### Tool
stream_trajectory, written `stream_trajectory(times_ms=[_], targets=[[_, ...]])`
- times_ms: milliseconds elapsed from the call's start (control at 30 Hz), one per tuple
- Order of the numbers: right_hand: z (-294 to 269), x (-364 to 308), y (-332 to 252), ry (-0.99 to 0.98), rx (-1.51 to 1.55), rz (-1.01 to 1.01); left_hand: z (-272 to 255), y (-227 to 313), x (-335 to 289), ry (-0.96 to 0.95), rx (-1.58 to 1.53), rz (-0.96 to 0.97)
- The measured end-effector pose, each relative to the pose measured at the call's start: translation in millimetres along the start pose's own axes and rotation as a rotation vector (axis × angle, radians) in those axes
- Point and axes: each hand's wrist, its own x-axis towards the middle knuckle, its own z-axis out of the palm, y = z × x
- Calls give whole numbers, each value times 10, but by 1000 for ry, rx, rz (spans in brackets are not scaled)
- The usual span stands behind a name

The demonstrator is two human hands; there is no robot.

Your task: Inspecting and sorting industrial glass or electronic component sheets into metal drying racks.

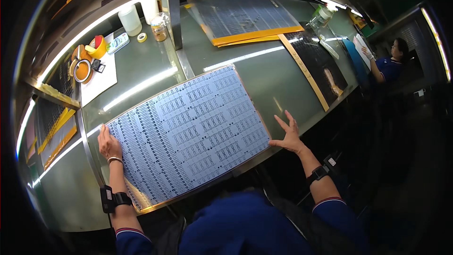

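In front of me on the glass-topped table lies a large rectangular panel [198,130], pale blue with rows of dark printed outlines and copper-coloured edges. It sits at a slant, its near edge by the table's front. My left hand [109,144] is closed at the panel's left edge, its fingers bent along the rim; the thumb is mostly hidden. At the panel's right edge, my right hand [289,134] is open with its fingers spread. Its thumb tip touches the edge near the lower right corner, and the other fingers point away over the table.
Film sheets with yellow borders [245,16] lie at the back. A dark sheet [314,61] with a wooden-coloured strip lies right. Back left are a white bottle [130,20], a jar [159,29], tape rolls and a magnifier [83,71]. A person [392,63] holds a sheet at far right.
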Motion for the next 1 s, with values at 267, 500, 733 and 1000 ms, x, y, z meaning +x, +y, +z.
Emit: stream_trajectory(times_ms=[267,500,733,1000], targets=[[60,-105,-24,-48,-28,-12,-75,-14,-62,5,-25,-127],[-29,-72,-344,48,-222,-196,-165,20,149,-15,80,-119],[740,434,-1472,-220,13,-1052,-35,75,92,-73,51,-185],[491,1951,-1136,391,-167,-459,-277,196,54,-68,-193,-333]])
